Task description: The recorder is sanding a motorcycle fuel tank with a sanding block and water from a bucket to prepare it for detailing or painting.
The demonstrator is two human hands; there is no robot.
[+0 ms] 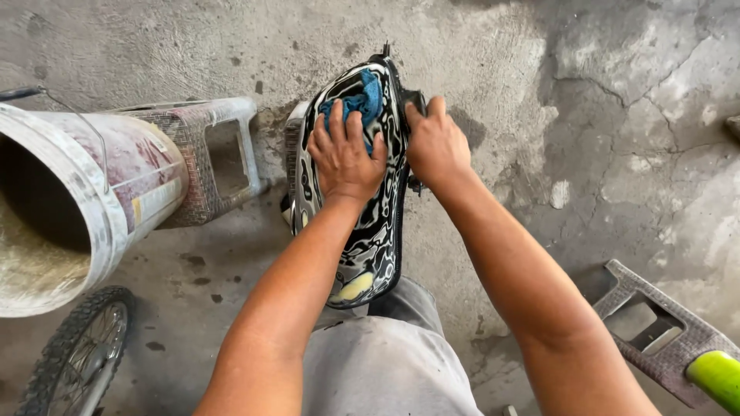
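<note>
- Pressing down with spread fingers, the left hand (344,154) lies flat on a blue cloth (359,100), which sits bunched on the upper part of a glossy black-and-white patterned panel (370,239).
- Only the top of the cloth shows beyond the fingertips; the rest is under the palm, so the hand is flattened on it rather than clenched around it.
- The right hand (436,145) grips the panel's right edge near its top, fingers curled over the dark rim and thumb towards the shiny face; it is closed on the panel and steadies it.
- The panel stands in the centre of the frame, its long axis running from the person's grey-clad lap (385,362) at the bottom up towards the top of the frame, tilted slightly to the right.
- Its lower end, with a yellowish patch, rests against the lap; its narrow upper end points away from the person.
- Both hands work at the far, upper end of the panel, side by side and nearly touching; the left is on the face, the right on the edge.
- Behind the panel, to the left, a woven plastic stool (212,158) lies tipped over on the cracked concrete floor (601,115).
- At the far left a large white bucket (85,200) lies on its side, mouth open towards the camera.
- A spoked wheel (81,354) shows in the lower left corner.
- Another woven stool (655,331) and a bright green piece (717,377) sit at the lower right.
</note>
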